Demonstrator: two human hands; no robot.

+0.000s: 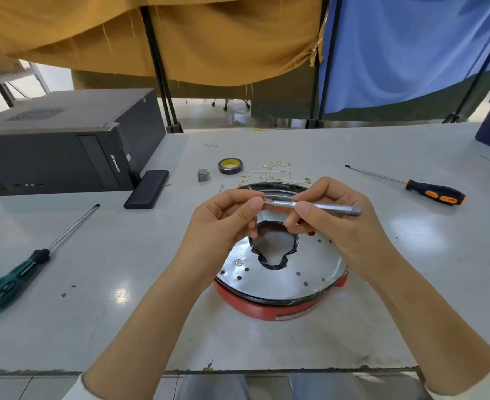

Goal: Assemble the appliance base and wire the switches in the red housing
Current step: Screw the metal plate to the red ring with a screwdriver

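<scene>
Both hands (281, 220) — silver driver (324, 207) pinched — above red housing (266, 306).

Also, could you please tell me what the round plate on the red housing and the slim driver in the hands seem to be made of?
Round plate: likely polished metal, since it mirrors the light. Red housing: probably plastic or painted metal, smooth with a dull sheen. Slim driver: apparently brushed metal, matte silver-grey.

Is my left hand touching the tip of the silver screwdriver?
Touching: in the head view the left hand pinches at the silver screwdriver tip, no gap visible.
</scene>
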